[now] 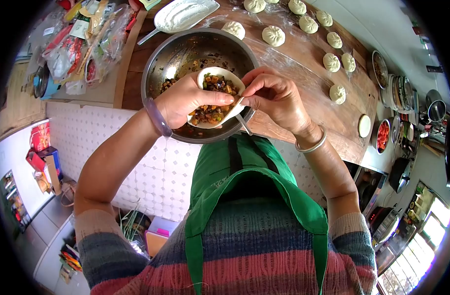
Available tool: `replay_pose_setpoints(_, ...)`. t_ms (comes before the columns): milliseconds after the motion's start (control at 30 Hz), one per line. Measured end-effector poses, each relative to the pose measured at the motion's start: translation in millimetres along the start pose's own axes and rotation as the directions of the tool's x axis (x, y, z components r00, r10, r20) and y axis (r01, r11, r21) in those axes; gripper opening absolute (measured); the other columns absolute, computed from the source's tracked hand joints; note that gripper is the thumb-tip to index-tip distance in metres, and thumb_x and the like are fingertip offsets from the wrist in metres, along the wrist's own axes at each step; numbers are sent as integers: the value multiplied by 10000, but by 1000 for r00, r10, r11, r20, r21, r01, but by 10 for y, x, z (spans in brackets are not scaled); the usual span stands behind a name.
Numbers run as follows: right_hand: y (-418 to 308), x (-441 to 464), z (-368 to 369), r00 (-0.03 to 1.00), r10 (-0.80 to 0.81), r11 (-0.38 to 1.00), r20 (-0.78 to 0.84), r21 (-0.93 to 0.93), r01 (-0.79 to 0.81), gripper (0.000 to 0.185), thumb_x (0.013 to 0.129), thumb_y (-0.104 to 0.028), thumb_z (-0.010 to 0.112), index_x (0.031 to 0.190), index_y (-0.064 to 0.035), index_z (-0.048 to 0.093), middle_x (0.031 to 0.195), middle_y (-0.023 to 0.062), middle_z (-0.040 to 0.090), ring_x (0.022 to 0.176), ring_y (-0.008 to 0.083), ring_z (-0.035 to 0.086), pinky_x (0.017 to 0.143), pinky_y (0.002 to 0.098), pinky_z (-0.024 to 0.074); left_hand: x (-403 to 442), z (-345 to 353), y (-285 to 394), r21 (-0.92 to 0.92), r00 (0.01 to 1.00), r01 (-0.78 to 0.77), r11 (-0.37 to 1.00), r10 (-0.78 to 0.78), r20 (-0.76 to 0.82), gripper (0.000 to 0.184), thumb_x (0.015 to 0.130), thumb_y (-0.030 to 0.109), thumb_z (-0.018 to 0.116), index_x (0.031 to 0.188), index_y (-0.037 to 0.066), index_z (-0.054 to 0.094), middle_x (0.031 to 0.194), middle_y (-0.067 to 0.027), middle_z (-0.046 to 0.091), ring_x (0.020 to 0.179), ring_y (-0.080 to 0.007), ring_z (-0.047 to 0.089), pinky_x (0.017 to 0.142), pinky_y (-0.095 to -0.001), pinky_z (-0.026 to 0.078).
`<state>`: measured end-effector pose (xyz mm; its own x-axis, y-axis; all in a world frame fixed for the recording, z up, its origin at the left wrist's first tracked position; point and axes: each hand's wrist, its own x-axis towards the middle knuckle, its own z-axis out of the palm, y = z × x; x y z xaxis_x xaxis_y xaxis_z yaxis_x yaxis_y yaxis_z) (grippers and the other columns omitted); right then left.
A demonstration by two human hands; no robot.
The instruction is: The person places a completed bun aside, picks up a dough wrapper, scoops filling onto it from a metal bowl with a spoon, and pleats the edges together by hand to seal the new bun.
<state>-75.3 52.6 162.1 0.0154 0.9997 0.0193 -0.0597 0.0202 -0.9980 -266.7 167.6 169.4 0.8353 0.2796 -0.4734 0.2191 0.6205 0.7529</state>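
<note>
The left hand [185, 101], with a smooth pale purple bangle [157, 117] at its wrist, cradles a round white dough wrapper [233, 111], its thumb lying across the diced brown, orange and green filling [210, 115] inside. The right hand [274, 96], a pale narrow bangle [312, 142] on its wrist, pinches the wrapper's right edge between thumb and fingertips; the rest of the rim stands unsealed.

Wrapper and hands are above a wide, round stainless-steel bowl [185, 49], which has more of the filling in it. A thin metal handle [243, 124] sticks out over the bowl's near right rim. Beyond and to the right, pleated white dough buns [273, 36] sit spaced apart on the flour-dusted brown wooden counter [303, 64]. A metal scoop of white flour [183, 14] lies just past the bowl, and a flat, pale dough disc [364, 126] rests near the counter's right edge.
</note>
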Motion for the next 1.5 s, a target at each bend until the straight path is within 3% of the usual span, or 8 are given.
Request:
replay_pose_setpoints(200, -92, -32, 27, 970, 238, 971, -55, 28, -236, 135, 808, 27, 693, 936, -1, 663, 877, 12, 631, 816, 89, 622, 728, 202, 531, 30, -54, 13, 7, 994, 47, 999, -47, 100, 394, 819, 125, 699, 1170, 28, 550, 989, -62, 653, 887, -153, 654, 766, -307, 564)
replay_pose_setpoints(367, -7, -60, -48, 996, 89, 996, 6, 2, -89, 141, 810, 29, 691, 945, -3, 664, 897, 27, 655, 817, 91, 629, 722, 211, 537, -3, -23, 95, -259, 996, 81, 963, -71, 50, 364, 880, 155, 629, 1205, 33, 519, 999, -82, 655, 876, -179, 669, 660, -367, 605)
replay_pose_setpoints(500, 27, -38, -27, 999, -30, 999, -29, -27, 30, 136, 806, 26, 695, 936, 0, 666, 921, 39, 656, 817, 94, 631, 724, 216, 538, 26, 6, 134, -86, 997, 76, 993, -78, -18, 320, 899, 158, 612, 1185, 36, 533, 1004, -86, 658, 844, -180, 675, 644, -383, 606)
replay_pose_setpoints(700, -136, -36, 25, 974, 212, 974, -77, -67, -217, 108, 797, 23, 703, 898, 1, 669, 914, 30, 617, 805, 96, 619, 714, 220, 535, 34, 23, 197, 30, 987, 159, 987, -159, -9, 286, 890, 152, 625, 1141, 33, 558, 967, -63, 658, 824, -164, 671, 639, -376, 606)
replay_pose_setpoints(1000, -107, -36, -35, 1000, 17, 964, -26, -263, -24, 117, 790, 9, 716, 899, -18, 685, 853, 25, 629, 768, 93, 621, 687, 223, 533, 119, 30, 199, 100, 979, 184, 978, -192, 73, 328, 892, 140, 608, 1188, 28, 523, 1005, -86, 637, 856, -173, 660, 590, -388, 612)
replay_pose_setpoints(1200, -156, -32, -34, 978, 170, 975, -120, -121, -184, 114, 785, 12, 718, 891, -15, 687, 873, 31, 642, 783, 91, 625, 681, 223, 530, 81, 60, 293, 54, 984, 176, 983, -176, 6, 328, 900, 149, 593, 1194, 23, 522, 977, -81, 629, 843, -165, 660, 580, -371, 615)
replay_pose_setpoints(1400, -46, 13, -62, 997, -46, 986, -55, -164, 37, 114, 794, 4, 718, 900, 9, 678, 871, 48, 659, 789, 98, 635, 691, 229, 539, 114, 31, 397, 171, 959, 264, 949, -277, 54, 324, 900, 172, 590, 1183, 22, 538, 979, -73, 643, 790, -156, 668, 521, -326, 603)
replay_pose_setpoints(1500, -141, 20, -28, 985, 124, 987, -124, -91, -135, 95, 796, 7, 715, 883, 16, 679, 873, 56, 651, 793, 106, 635, 705, 226, 544, 113, 56, 452, 203, 951, 287, 936, -304, 58, 336, 893, 166, 593, 1182, 4, 539, 982, -79, 645, 813, -156, 666, 539, -326, 606)
